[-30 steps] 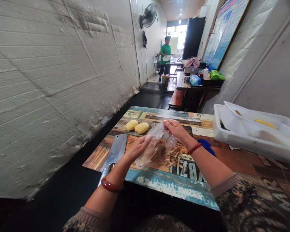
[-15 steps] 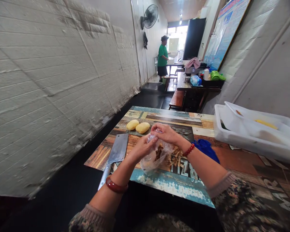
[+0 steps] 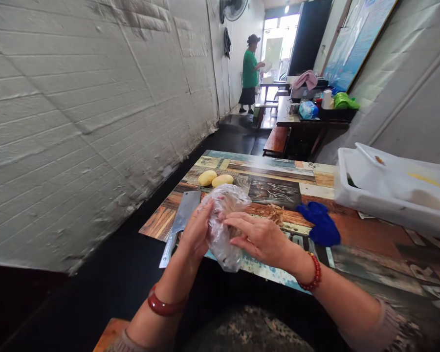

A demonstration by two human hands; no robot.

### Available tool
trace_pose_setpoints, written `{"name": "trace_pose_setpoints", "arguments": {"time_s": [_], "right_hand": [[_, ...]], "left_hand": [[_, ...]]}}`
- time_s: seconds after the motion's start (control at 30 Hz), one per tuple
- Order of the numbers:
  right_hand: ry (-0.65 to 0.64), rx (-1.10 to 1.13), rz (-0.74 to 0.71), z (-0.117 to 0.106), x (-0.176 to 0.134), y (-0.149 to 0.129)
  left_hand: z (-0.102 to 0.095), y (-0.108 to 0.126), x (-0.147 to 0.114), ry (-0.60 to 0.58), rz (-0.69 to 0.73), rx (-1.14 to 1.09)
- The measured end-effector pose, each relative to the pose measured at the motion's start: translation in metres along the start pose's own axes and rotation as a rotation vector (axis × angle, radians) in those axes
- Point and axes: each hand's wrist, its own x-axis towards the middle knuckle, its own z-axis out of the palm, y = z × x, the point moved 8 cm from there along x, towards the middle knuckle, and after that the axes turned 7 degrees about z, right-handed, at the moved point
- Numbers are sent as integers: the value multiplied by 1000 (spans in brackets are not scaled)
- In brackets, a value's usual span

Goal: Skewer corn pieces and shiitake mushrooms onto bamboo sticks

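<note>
Your left hand grips the clear bag over the near edge of the table. Your right hand touches the bag; pinch cannot be determined. Tabletop print includes "R"; poster text is illegible.

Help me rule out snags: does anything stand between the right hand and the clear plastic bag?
Nothing visible does: the right hand reaches the plastic bag directly. The left hand holds its other side; the cleaver lies left of it.
</note>
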Motion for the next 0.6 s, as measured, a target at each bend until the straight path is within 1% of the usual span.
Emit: {"name": "trace_pose_setpoints", "arguments": {"time_s": [0.1, 0.2, 0.27, 0.33, 0.4, 0.47, 0.6], "right_hand": [[-58, 1, 38, 18, -11, 4], [-89, 12, 50, 21, -25, 4], [-124, -12, 31, 20, -39, 4], [-160, -60, 17, 19, -56, 7], [-166, -96, 55, 17, -72, 15], [-147, -108, 133, 17, -84, 23], [-47, -89, 263, 19, -92, 26]], "left_hand": [[-5, -2, -13, 8, -56, 2], [-11, 4, -24, 28, -38, 3], [-23, 10, -30, 85, 2, -5], [-38, 14, -36, 155, 35, -14], [-52, 15, -44, 204, 56, -11], [-57, 12, -54, 192, 57, 17], [-51, -2, -78, 113, 26, 67]]}}
